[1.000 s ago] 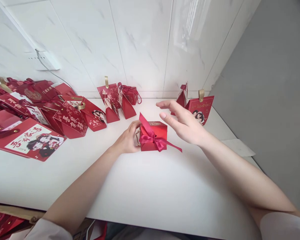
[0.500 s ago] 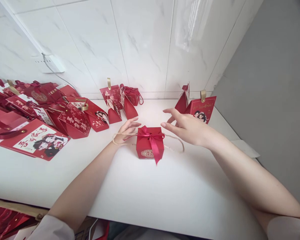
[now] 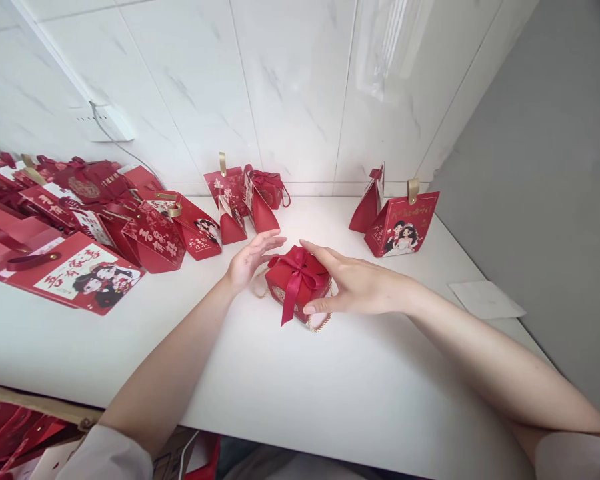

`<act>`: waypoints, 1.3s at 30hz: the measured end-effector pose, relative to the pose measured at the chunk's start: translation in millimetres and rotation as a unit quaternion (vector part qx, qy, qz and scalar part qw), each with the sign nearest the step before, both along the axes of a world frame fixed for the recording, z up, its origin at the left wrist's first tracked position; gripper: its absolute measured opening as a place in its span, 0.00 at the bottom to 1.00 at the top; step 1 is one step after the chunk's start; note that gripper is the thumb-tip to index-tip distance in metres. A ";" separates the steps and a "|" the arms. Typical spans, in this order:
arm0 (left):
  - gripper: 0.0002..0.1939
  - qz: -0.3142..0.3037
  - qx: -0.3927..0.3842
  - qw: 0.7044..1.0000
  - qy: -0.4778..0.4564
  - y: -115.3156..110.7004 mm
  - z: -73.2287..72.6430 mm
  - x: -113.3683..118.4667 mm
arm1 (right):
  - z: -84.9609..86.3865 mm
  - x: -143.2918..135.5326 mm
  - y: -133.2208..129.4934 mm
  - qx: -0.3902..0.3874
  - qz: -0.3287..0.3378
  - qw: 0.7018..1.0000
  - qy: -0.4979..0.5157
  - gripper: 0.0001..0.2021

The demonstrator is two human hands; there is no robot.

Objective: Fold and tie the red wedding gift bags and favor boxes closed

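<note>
A small red gift box (image 3: 307,283) with a dark pink ribbon bow (image 3: 299,270) on top stands on the white table (image 3: 280,380), turned at an angle. A twisted cord handle (image 3: 321,323) hangs down at its right front, and part of the cord shows at its left. My left hand (image 3: 254,259) is at the box's left back side, fingers spread and slightly curved. On the right, my right hand (image 3: 355,280) reaches round the box, fingers apart, its thumb at the front right side. Neither hand is closed round the box.
Many red gift boxes and bags (image 3: 87,277) crowd the table's left side. Several more red boxes (image 3: 264,207) stand near the tiled wall. At the back right are two red boxes (image 3: 405,223), with a white sheet (image 3: 486,299) near the right edge. A carton of red items (image 3: 15,427) sits lower left.
The small red box has turned, its ribbon tail now pointing to the front left. The cord handles have dropped closer to it. My right hand has moved down and left to the box's side.
</note>
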State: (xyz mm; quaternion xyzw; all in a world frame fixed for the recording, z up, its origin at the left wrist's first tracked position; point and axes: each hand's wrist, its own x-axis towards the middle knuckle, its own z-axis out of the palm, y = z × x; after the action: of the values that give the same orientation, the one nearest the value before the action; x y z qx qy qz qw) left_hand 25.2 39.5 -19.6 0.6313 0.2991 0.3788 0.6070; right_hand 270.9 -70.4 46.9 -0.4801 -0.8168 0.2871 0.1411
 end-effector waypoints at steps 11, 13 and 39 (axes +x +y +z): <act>0.49 -0.230 0.056 0.956 0.172 -15.5 4.2 -3.6 | -9.2 -8.3 -1.8 0.026 -0.040 0.999 -0.018 0.50; 0.50 -0.179 0.111 0.961 0.180 -13.7 1.6 -1.6 | -16.4 -3.7 6.9 0.032 -0.032 0.999 0.016 0.51; 0.45 0.139 0.382 0.849 0.337 -15.2 -8.6 4.1 | -97.8 7.3 67.5 0.152 0.026 0.957 0.246 0.50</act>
State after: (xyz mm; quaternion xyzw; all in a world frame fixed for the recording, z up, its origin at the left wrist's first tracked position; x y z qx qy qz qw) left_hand 29.3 24.3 -28.3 0.8542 0.4013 0.3079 0.1206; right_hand 278.1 -2.8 -50.9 -0.3456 -0.8032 0.2721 0.4016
